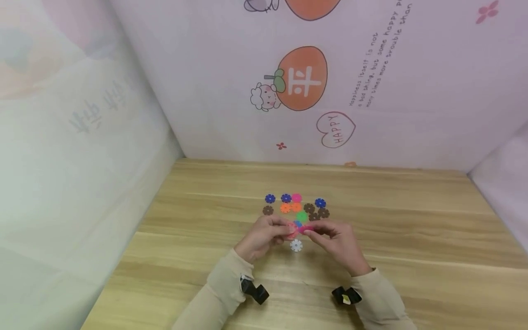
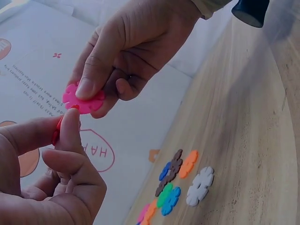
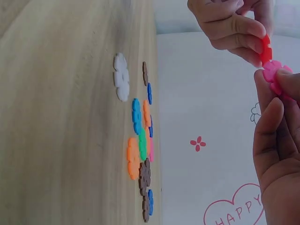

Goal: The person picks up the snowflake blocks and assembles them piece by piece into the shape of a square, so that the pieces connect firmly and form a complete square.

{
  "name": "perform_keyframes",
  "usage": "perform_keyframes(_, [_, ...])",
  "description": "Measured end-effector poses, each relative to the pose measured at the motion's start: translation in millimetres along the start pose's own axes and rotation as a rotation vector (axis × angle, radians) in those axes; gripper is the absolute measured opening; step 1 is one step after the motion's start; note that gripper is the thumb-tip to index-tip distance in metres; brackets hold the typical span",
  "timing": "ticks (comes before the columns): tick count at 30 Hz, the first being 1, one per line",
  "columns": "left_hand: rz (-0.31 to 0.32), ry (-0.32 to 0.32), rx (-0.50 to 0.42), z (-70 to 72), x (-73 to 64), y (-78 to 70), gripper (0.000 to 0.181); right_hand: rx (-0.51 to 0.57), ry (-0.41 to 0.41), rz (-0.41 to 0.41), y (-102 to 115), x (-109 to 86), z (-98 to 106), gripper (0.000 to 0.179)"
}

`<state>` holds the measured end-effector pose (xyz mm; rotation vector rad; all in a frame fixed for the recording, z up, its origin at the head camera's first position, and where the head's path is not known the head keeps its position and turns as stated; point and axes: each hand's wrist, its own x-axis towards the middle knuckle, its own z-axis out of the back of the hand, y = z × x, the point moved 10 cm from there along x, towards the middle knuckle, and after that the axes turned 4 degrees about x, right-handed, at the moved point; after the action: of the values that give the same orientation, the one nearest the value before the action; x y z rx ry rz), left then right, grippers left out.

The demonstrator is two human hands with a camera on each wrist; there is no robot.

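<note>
Pinching the red disc with the left hand and the pink disc with the right hand, each grip narrow above the tabletop just beyond the white disc, probably calls for squaring notch to notch before pressing.

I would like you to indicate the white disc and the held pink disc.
White disc (image 2: 200,186), left wrist view: middle of its face.
Held pink disc (image 2: 88,105), left wrist view: its uncovered lower part.
</note>
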<state>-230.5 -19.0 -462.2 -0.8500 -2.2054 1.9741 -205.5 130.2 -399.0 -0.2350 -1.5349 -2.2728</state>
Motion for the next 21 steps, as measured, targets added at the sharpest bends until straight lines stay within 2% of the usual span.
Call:
perform_keyframes(9, [0.011, 0.014, -0.013, -3.2, -1.7, 2.9, 0.012, 0.059, -0.015, 0.023, -1.9, -2.4, -5.8, 0.009])
perform_keyframes(14, [0.01, 0.023, -0.011, -1.8, -0.3, 6.2, 0.01, 0.078, -0.01, -0.009, -6.7, -2.2, -10.7, 0.01])
perform_keyframes(18, [0.012, 0.023, 0.002, 2.2, 0.6, 9.4, 0.015, 0.036, 0.031, -0.042, -11.1, -0.2, -16.4, 0.01])
perform_keyframes(21, [0.025, 0.027, -0.005, 4.9, -0.8, 11.6, 0.02, 0.04, 0.087, -0.073, -14.2, 0.1, -20.3, 0.021])
